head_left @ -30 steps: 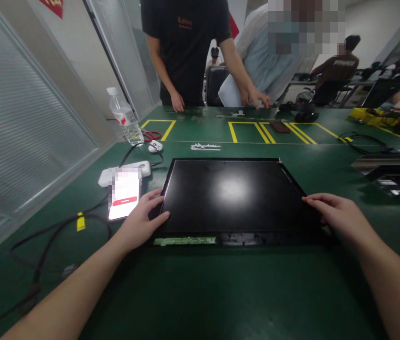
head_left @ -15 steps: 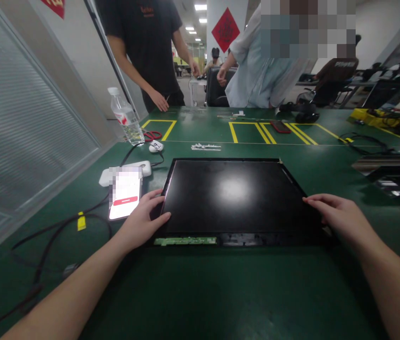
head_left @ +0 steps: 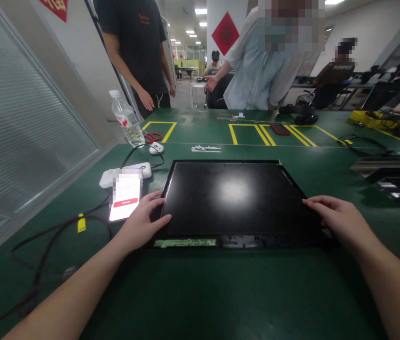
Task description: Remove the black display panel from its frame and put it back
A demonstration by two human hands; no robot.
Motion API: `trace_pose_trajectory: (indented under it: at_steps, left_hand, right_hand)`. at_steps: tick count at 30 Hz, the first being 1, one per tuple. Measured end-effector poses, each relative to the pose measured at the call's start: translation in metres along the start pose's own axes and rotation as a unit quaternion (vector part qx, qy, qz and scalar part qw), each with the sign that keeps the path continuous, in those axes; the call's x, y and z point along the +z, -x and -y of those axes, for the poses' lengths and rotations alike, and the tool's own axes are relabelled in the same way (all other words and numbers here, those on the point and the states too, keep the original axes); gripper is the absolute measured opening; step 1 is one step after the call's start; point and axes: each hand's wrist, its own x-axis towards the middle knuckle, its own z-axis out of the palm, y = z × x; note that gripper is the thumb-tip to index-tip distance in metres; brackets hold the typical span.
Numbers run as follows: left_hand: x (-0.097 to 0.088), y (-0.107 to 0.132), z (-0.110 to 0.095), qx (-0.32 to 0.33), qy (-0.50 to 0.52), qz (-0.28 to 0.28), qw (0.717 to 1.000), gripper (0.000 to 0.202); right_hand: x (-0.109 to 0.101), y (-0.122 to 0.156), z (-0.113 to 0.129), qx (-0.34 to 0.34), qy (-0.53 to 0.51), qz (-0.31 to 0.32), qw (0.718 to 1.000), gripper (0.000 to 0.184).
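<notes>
A black display panel (head_left: pixel 200 198) lies flat on the green table, a bright glare on its screen. A green circuit board strip (head_left: pixel 186 242) shows along its near edge. At the panel's left edge, my left hand (head_left: pixel 145 217) grips the side, thumb on the near part of the surface and fingers farther up the rim. My right hand (head_left: pixel 337 215) pinches the right edge between thumb and forefinger; its other fingers are curled and partly hidden.
Left of the panel are a lit phone (head_left: pixel 125 196), a white power strip (head_left: pixel 143 169), black cables (head_left: pixel 51 231), a white mouse (head_left: pixel 156 148), red scissors (head_left: pixel 153 137) and a water bottle (head_left: pixel 127 118). White scraps (head_left: pixel 205 148) lie beyond. Two people stand across the table.
My hands and the panel hold nearly the same place. Across the table, one person's arms have lowered, and the other person's hand has reached out to the left.
</notes>
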Motion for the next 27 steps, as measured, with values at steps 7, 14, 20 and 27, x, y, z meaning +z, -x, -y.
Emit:
trace_pose_trajectory:
  at_steps: [7,14,20,27]
  left_hand:
    - [0.004,0.0,0.004,-0.004,-0.008,-0.004,1.0,0.065]
    - [0.006,0.0,0.008,-0.006,-0.01,-0.008,1.0,0.068]
    - [0.003,0.0,0.006,0.0,-0.036,-0.003,0.999,0.062]
    - [0.006,0.003,0.005,0.002,-0.041,0.003,0.999,0.052]
  right_hand:
    - [0.001,-0.004,-0.007,-0.016,0.015,-0.001,1.0,0.044]
    - [0.001,-0.001,-0.003,-0.007,0.014,0.008,1.0,0.044]
    - [0.001,-0.004,-0.006,-0.015,0.024,0.015,1.0,0.052]
    - [0.002,-0.008,-0.012,-0.018,0.031,0.014,0.999,0.054]
